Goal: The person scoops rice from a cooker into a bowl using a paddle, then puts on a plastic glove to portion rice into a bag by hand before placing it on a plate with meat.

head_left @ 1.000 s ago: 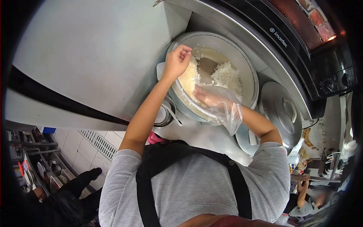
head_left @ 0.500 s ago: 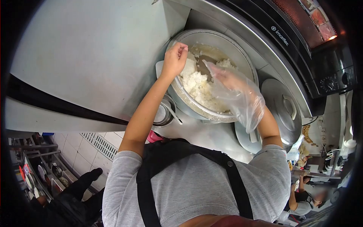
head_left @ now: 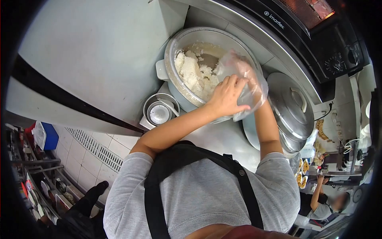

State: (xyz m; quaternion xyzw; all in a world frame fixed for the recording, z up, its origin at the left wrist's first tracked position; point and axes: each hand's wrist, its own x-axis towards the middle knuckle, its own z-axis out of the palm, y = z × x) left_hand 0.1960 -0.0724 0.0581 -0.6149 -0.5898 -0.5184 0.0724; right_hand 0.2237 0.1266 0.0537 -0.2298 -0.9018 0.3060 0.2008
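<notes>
A large round metal pot holds white cooked rice, heaped mostly on its left side. My right hand is over the pot's right side, inside a clear plastic bag that covers it to the wrist. The bag's folds and glare blur those fingers. My left hand is above the pot's near rim, beside the loose end of the bag. Its thumb and fingers are spread apart, with the fingertips against or just in front of the plastic.
Left of the pot, a small metal pot contains a bowl and a spoon handle. To the right is another lidded pot. A black oven stands behind on a metal shelf. Another person is at the far right.
My left hand has moved from the pot's left rim rightward to the bag, its fingers uncurling. My bagged right hand has shifted slightly up and away. The view has turned a little.
</notes>
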